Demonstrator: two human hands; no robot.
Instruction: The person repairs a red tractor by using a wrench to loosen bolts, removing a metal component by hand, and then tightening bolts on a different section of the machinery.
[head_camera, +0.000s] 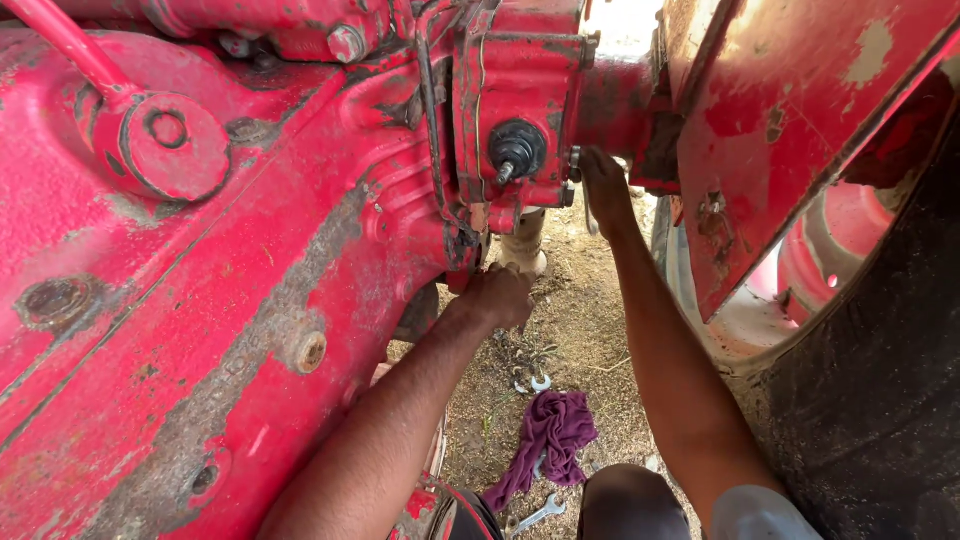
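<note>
I am crouched under a red tractor body (200, 250). My left hand (498, 297) reaches up under the lower edge of the red housing, its fingers curled against the underside; what it holds is hidden. My right hand (603, 185) is raised to the side of the red axle housing (520, 90), fingertips on a bolt at its right edge, next to a black rubber cap (516, 150). Whether the right hand grips a tool is unclear.
On the dirt ground below lie a purple rag (552, 435), a silver spanner (535, 515) and another spanner end (538, 382). A big black tyre (870, 400) with a red rim and a chipped red mudguard (790, 130) stand at the right.
</note>
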